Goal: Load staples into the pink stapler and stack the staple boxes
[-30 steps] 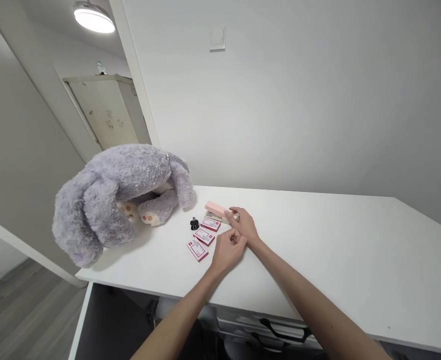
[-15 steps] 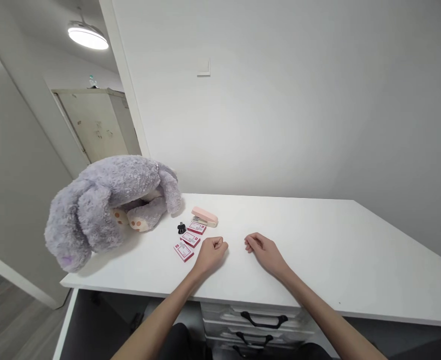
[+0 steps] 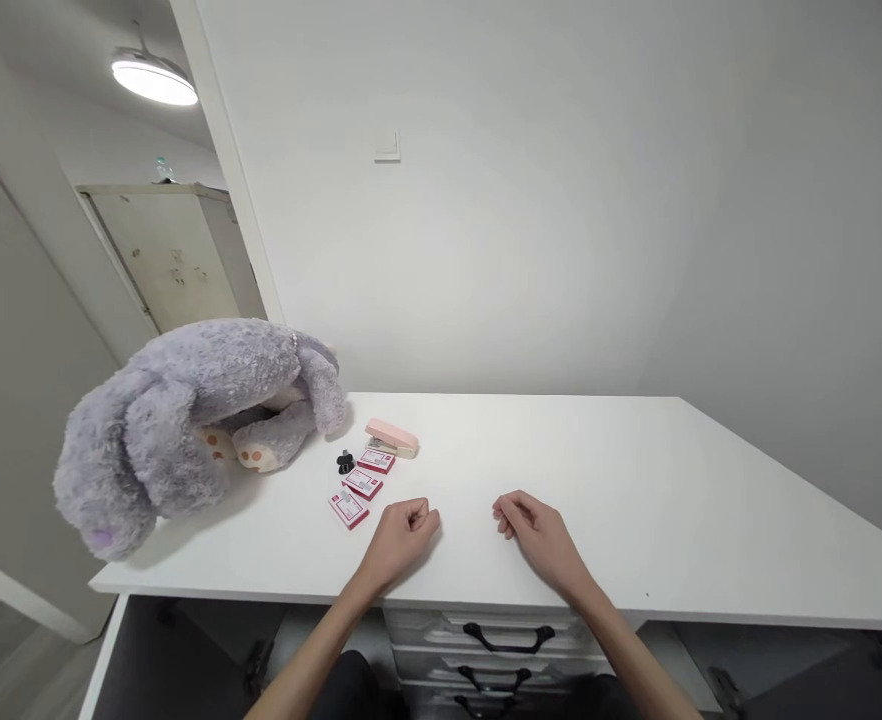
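Note:
My left hand (image 3: 402, 537) rests on the white tabletop (image 3: 598, 470) in a loose fist, with nothing showing in it. Across a gap to the right, my right hand (image 3: 537, 533) lies with its fingers curled in, also with nothing to be seen in it. Nearest to my left hand is a red-and-white small box (image 3: 349, 508), flat on the table. Two like it, a middle box (image 3: 363, 484) and a far box (image 3: 376, 460), lie in a row behind. A pink stapler (image 3: 391, 438) sits beyond them, and a small black clip-like item (image 3: 345, 461) is beside the boxes.
A big lilac plush toy (image 3: 208, 375) lies bent over the table's left end. Behind the table rises a white wall (image 3: 523, 200) with a switch (image 3: 387, 145). Drawers with black handles (image 3: 508, 637) are under the front edge. An old cabinet (image 3: 167, 250) stands beyond the doorway.
The view has turned slightly, so the toy, boxes and stapler appear farther left. Both hands have drawn a little nearer to me along the table and remain closed.

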Demonstrator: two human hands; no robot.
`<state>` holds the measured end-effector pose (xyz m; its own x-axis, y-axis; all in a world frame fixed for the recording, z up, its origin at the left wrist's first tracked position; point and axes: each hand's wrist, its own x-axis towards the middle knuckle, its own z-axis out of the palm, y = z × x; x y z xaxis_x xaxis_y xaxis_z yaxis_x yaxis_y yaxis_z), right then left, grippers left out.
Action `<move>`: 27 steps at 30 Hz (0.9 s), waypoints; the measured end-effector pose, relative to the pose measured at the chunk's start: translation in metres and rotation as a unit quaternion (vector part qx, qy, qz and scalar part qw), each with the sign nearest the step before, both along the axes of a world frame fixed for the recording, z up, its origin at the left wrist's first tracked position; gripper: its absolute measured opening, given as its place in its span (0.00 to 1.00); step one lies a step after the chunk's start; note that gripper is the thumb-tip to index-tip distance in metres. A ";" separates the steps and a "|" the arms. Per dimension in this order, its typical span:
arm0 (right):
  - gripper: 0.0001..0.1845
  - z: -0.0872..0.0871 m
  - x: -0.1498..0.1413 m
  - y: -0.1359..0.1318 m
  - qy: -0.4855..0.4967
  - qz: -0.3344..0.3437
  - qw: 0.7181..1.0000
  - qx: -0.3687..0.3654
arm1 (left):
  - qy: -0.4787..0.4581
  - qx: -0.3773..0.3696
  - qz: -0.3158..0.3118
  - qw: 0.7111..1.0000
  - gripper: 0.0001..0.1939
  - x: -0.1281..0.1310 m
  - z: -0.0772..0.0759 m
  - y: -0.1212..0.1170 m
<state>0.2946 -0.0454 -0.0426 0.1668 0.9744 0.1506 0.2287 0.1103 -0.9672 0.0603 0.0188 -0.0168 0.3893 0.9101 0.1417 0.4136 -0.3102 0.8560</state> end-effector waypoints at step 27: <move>0.28 0.002 0.001 0.001 0.039 -0.013 0.999 -0.010 | -0.031 -0.007 0.008 0.999 0.18 -0.002 -0.003 0.000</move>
